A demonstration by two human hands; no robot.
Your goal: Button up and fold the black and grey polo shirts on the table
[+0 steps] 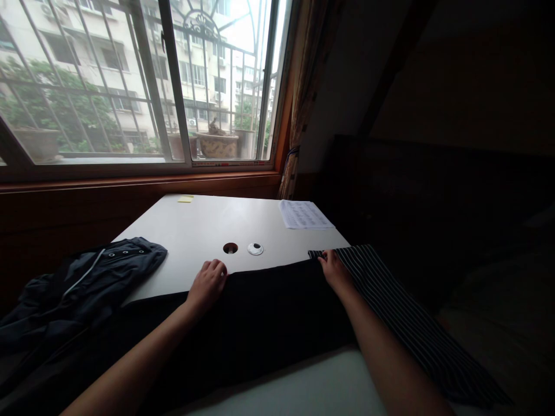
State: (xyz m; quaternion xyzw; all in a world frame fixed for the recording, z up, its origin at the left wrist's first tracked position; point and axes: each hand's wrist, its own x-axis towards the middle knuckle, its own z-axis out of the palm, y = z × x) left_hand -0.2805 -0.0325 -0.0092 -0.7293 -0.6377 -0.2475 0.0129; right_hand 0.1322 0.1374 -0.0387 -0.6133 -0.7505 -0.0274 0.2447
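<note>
A long black garment lies spread across the near part of the white table; its exact kind is too dark to make out. My left hand is closed on its far edge, left of the middle. Farther right, my right hand pinches the same edge near the garment's right end. Dark cloth with thin pale stripes lies beside and under my right hand, hanging over the table's right side. Whether my right fingers also hold the striped cloth, I cannot tell.
A crumpled dark blue garment with white piping and metal eyelets lies at the left edge. Beyond my hands are a round cable hole and its white cover. Printed sheets and a yellow note lie towards the window.
</note>
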